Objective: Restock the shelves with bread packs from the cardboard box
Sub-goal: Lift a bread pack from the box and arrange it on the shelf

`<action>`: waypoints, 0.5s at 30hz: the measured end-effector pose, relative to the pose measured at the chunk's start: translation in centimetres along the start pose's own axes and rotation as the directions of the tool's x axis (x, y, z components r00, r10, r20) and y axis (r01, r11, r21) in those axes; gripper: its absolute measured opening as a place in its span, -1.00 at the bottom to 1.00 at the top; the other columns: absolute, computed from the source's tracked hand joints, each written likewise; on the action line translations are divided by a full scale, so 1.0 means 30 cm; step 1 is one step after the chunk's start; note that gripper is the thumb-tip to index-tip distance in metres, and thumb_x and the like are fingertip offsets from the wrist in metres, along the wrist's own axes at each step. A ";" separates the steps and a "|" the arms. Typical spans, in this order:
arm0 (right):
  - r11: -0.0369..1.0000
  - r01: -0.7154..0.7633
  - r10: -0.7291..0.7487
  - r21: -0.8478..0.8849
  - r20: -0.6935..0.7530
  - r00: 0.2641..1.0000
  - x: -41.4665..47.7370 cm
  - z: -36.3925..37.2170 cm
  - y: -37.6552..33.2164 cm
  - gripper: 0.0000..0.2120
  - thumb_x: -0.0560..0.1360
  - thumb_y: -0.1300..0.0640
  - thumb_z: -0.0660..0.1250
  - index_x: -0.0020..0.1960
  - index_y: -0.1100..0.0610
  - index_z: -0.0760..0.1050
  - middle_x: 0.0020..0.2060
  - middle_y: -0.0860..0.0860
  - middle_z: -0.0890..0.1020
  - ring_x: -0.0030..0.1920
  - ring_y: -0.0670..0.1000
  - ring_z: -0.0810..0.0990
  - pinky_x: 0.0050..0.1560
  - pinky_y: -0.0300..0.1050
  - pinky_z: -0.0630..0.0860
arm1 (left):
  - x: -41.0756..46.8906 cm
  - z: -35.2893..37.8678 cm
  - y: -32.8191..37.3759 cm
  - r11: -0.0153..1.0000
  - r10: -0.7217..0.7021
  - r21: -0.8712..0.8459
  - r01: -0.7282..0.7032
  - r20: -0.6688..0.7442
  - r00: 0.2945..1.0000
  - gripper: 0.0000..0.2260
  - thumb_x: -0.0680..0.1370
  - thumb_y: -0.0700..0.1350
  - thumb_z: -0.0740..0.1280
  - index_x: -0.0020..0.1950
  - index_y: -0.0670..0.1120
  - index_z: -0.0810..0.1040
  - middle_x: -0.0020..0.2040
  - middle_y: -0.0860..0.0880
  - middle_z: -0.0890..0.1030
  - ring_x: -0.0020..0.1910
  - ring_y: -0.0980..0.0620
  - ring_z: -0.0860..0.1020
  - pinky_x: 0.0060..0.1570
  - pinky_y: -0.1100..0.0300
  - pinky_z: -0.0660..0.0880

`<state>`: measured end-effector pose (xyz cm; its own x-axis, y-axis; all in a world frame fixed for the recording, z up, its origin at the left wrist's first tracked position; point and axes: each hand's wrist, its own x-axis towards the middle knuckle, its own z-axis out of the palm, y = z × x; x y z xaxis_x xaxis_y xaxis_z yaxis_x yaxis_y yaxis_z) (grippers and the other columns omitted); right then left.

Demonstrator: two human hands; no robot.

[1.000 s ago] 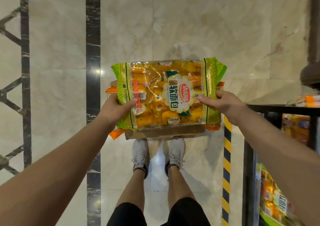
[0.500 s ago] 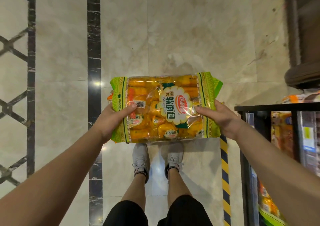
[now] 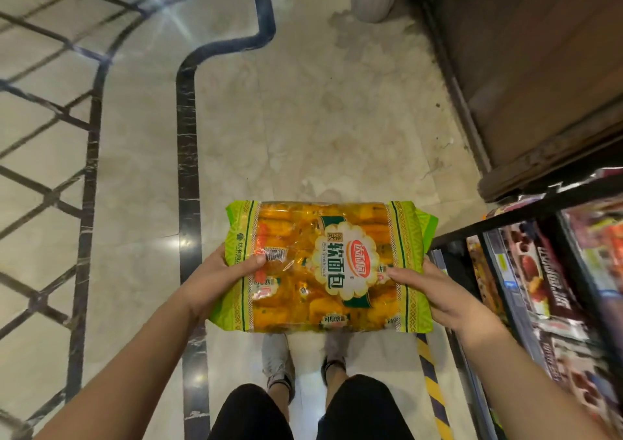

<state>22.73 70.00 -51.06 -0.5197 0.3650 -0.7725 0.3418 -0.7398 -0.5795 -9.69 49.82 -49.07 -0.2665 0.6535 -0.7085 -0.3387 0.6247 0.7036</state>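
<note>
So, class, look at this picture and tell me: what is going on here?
A person stands on a marble floor and holds a bread pack flat in front of them. The left hand grips its left end and the right hand its right end, thumbs on top. A shelf with other packets stands to the person's right. The pack is not yet on it, and no cardboard box is in view.

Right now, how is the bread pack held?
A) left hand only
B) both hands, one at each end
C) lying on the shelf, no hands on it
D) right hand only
B: the left hand grips one end of the bread pack and the right hand grips the other, holding it above the floor, beside the shelf rather than on it.
</note>
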 end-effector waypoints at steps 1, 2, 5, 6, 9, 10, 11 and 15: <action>0.999 0.021 -0.021 0.025 -0.003 1.000 -0.049 0.002 -0.002 0.16 -0.08 -0.07 0.81 0.45 0.06 0.43 0.23 0.19 0.68 0.22 0.25 0.66 0.31 0.39 0.49 | -0.030 0.010 0.028 1.000 0.014 -0.007 -0.014 0.020 1.000 0.02 0.01 0.32 0.73 0.39 0.02 0.52 0.17 -0.13 0.75 0.11 -0.22 0.74 0.11 -0.17 0.66; 0.998 0.044 -0.043 0.041 -0.007 0.999 -0.097 0.007 -0.004 0.15 -0.08 -0.06 0.81 0.44 0.06 0.44 0.23 0.19 0.68 0.22 0.25 0.67 0.29 0.38 0.52 | -0.059 0.022 0.058 1.000 0.027 -0.012 -0.027 0.034 0.999 0.02 0.00 0.31 0.73 0.38 0.02 0.52 0.17 -0.14 0.75 0.10 -0.22 0.74 0.07 -0.14 0.67; 0.991 0.117 -0.117 0.067 -0.006 0.993 -0.228 0.028 -0.005 0.09 -0.06 -0.06 0.81 0.40 0.01 0.46 0.23 0.19 0.68 0.21 0.23 0.67 0.25 0.32 0.56 | -0.127 0.059 0.126 0.998 0.061 -0.008 -0.060 0.078 0.995 0.05 -0.02 0.28 0.75 0.39 0.02 0.49 0.18 -0.16 0.74 0.10 -0.24 0.74 -0.02 -0.09 0.70; 0.988 0.136 -0.136 0.067 -0.012 0.991 -0.268 0.034 -0.006 0.07 -0.05 -0.07 0.80 0.39 -0.01 0.46 0.23 0.18 0.68 0.22 0.22 0.67 0.27 0.32 0.55 | -0.144 0.074 0.147 0.998 0.065 0.014 -0.067 0.101 0.993 0.05 -0.01 0.27 0.75 0.41 0.02 0.48 0.18 -0.16 0.74 0.11 -0.24 0.73 -0.04 -0.07 0.71; 0.980 0.199 -0.199 0.005 -0.023 0.980 -0.375 0.051 -0.004 -0.01 0.10 -0.15 0.76 0.44 0.01 0.46 0.28 0.13 0.66 0.30 0.19 0.63 0.37 0.32 0.47 | -0.175 0.116 0.204 0.988 0.092 0.109 -0.113 0.182 0.979 0.03 0.03 0.30 0.73 0.41 0.04 0.47 0.18 -0.14 0.74 0.11 -0.21 0.74 0.02 -0.09 0.70; 0.976 0.218 -0.218 -0.024 -0.029 0.975 -0.410 0.059 0.000 -0.05 0.16 -0.17 0.73 0.46 0.02 0.46 0.31 0.10 0.65 0.32 0.17 0.62 0.40 0.31 0.45 | -0.180 0.127 0.219 0.980 0.107 0.145 -0.137 0.199 0.974 0.02 0.04 0.33 0.72 0.41 0.04 0.48 0.17 -0.13 0.75 0.11 -0.20 0.74 0.08 -0.14 0.68; 0.970 0.239 -0.241 -0.039 -0.037 0.970 -0.445 0.066 0.009 -0.09 0.22 -0.18 0.70 0.47 0.03 0.45 0.32 0.09 0.64 0.34 0.15 0.61 0.41 0.30 0.44 | -0.182 0.137 0.233 0.971 0.122 0.178 -0.161 0.211 0.970 0.02 0.03 0.35 0.71 0.41 0.04 0.49 0.17 -0.12 0.75 0.11 -0.19 0.74 0.13 -0.18 0.66; 0.944 0.330 -0.328 -0.023 -0.202 0.923 -0.588 0.123 0.090 -0.06 0.16 -0.16 0.73 0.45 0.04 0.46 0.27 0.07 0.67 0.29 0.13 0.65 0.31 0.22 0.55 | -0.192 0.183 0.264 0.939 0.167 0.243 -0.242 0.295 0.941 -0.01 -0.03 0.39 0.69 0.31 0.04 0.55 0.11 -0.09 0.77 0.06 -0.17 0.75 0.16 -0.19 0.64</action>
<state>29.92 59.47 -38.04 -0.4334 0.6936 -0.5755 0.1690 -0.5647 -0.8078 -5.88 53.34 -39.13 -0.0411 0.8450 -0.5332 -0.0342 0.5321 0.8460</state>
